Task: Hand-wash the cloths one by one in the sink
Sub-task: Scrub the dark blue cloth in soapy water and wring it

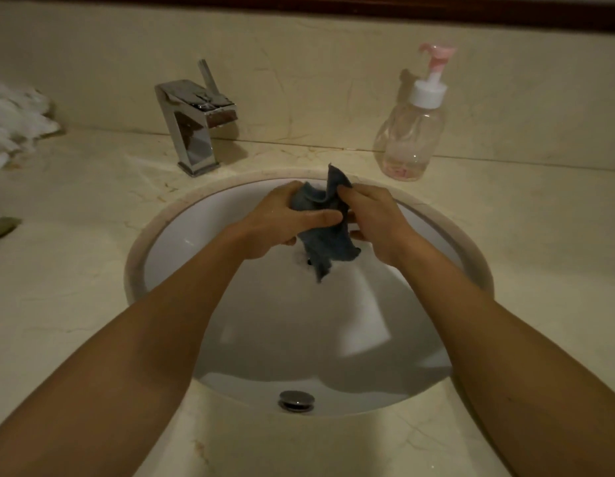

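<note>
A small dark blue cloth (328, 241) hangs bunched over the white oval sink (182, 242). My left hand (282, 222) grips its left side, thumb lying across the front. My right hand (371, 218) pinches the right side, where one corner of the cloth sticks up above the fingers. The lower end of the cloth dangles toward the basin. Both hands are close together above the far half of the bowl.
A chrome tap (196, 122) stands behind the sink at the left. A clear pump bottle (414, 132) with pink liquid stands at the back right. White cloths (13, 122) lie piled on the marble counter's far left. The drain plug (296, 401) sits near the front.
</note>
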`<state>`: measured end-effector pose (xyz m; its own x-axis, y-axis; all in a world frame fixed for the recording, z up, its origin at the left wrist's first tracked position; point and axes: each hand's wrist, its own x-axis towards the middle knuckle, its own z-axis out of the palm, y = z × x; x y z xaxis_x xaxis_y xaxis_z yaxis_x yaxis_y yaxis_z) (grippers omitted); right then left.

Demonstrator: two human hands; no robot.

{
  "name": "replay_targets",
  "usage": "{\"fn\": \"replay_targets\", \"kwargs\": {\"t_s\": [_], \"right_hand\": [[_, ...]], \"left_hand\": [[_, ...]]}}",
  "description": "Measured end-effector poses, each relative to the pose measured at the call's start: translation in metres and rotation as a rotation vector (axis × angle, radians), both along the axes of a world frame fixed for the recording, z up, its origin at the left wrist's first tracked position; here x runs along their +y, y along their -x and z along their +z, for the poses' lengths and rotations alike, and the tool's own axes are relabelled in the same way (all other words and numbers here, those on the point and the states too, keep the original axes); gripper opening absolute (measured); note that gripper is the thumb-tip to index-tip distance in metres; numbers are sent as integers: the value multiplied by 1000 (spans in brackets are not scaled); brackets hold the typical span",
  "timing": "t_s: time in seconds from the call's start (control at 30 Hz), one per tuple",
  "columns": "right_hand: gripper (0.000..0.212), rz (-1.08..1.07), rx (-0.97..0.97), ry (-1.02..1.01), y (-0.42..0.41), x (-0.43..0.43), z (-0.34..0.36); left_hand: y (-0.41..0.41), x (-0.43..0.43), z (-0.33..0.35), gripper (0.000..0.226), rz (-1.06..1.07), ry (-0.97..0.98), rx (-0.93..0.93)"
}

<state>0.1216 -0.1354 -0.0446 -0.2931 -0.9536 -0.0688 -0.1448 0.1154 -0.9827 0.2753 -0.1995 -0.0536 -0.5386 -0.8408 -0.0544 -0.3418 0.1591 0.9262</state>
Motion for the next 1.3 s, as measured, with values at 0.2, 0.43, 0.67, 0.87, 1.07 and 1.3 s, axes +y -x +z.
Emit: {"fn": "replay_targets", "kwargs": {"t_s": [0.2, 0.43, 0.67, 0.87, 1.07, 1.3], "right_hand": [[24, -140, -183, 6, 3, -8, 1], [39, -277, -30, -9, 16, -13, -9], [97, -29, 145, -536, 13, 1, -4], [76, 160, -222, -399, 8, 3, 0], [74, 323, -376, -181, 14, 4, 0], [21, 51, -220, -120, 8, -1, -4]], "left_hand": [[2, 0, 0, 39, -47, -23, 71], [5, 7, 4, 38, -52, -253, 254], [4, 4, 8, 25, 167, -310, 271], [3, 3, 7, 35, 187, -337, 257], [2, 5, 0, 20, 160, -226, 122], [6, 8, 4, 24, 172, -205, 155]]}}
